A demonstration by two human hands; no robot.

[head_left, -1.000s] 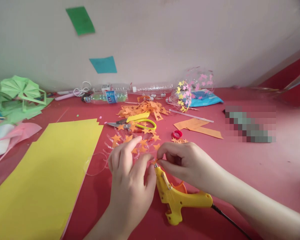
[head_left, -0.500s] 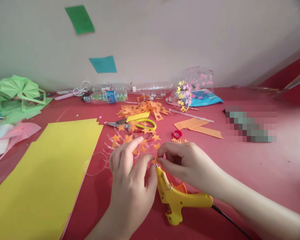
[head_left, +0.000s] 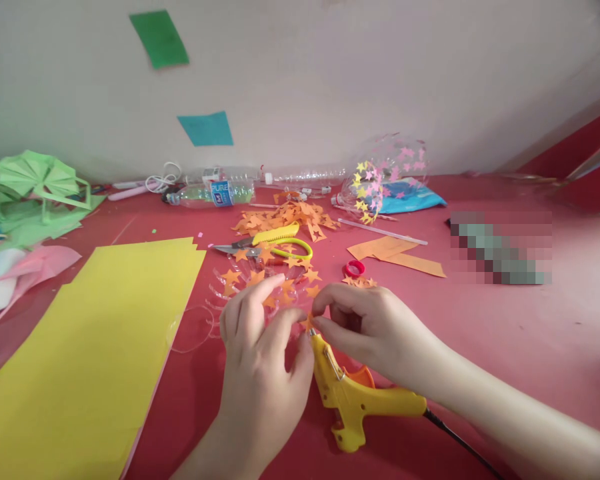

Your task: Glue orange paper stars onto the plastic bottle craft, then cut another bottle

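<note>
My right hand (head_left: 375, 327) pinches a small orange paper star (head_left: 307, 324) just above the nozzle of a yellow glue gun (head_left: 355, 397) that lies on the red table (head_left: 505, 333). My left hand (head_left: 260, 353) is curled over a clear cut plastic bottle piece (head_left: 250, 287) covered with orange stars, fingers resting on it, thumb close to the gun's tip. The two hands nearly touch at the star.
Yellow paper sheets (head_left: 95, 347) lie at the left. Yellow-handled scissors (head_left: 275, 243), a heap of orange star scraps (head_left: 285, 217), a red ring (head_left: 355, 269), orange paper (head_left: 395, 255), plastic bottles (head_left: 215, 193), a star-decorated clear bottle (head_left: 380, 180) and green folded paper (head_left: 35, 187) surround the hands.
Almost nothing has moved; my right hand's pinch on the star shifted very slightly toward the glue gun's tip.
</note>
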